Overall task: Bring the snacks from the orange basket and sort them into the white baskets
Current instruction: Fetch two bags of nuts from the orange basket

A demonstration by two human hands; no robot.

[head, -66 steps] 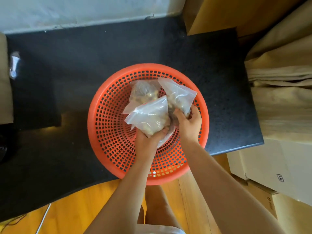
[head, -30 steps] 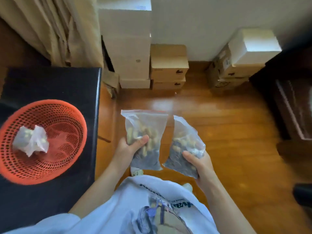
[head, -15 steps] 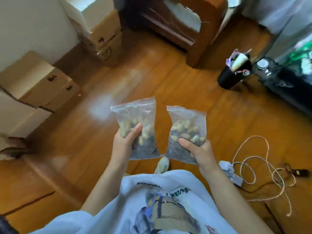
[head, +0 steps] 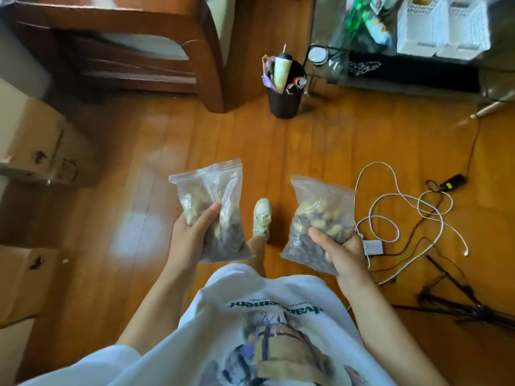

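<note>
- Two clear zip bags of snacks are held up over the wooden floor (head: 320, 140), one in each hand, in front of the person's white printed shirt (head: 259, 316).
- Left hand (head: 192, 235): its fingers are clamped on the lower half of the left bag (head: 211, 207), thumb pressed across the front, the other fingers hidden behind the plastic.
- Left bag stands nearly upright, sealed strip at the top; pale pieces sit above a darker layer at its bottom.
- Right hand (head: 344, 253): its fingers are clamped on the bottom right of the right bag (head: 320, 218), thumb lying over the front and the rest curled underneath.
- Right bag tilts with its top leaning leftward and carries the same mix, pale pieces over dark ones.
- Both bags are apart from each other; between them, lower down, a pale shoe (head: 262, 215) shows on the floor.
- White baskets (head: 443, 26) stand side by side at the upper right on a glass worktop (head: 328, 23), well apart from the bags; the view is blurred there.
- Near the middle top a dark bin (head: 284, 101) stuffed with rubbish stands on the floor beside a brown wooden cabinet (head: 156, 51).
- Right of the right bag a white cable (head: 390, 196) lies in loose loops on the floor.
- Cardboard boxes (head: 36, 151) are stacked along the left edge.
</note>
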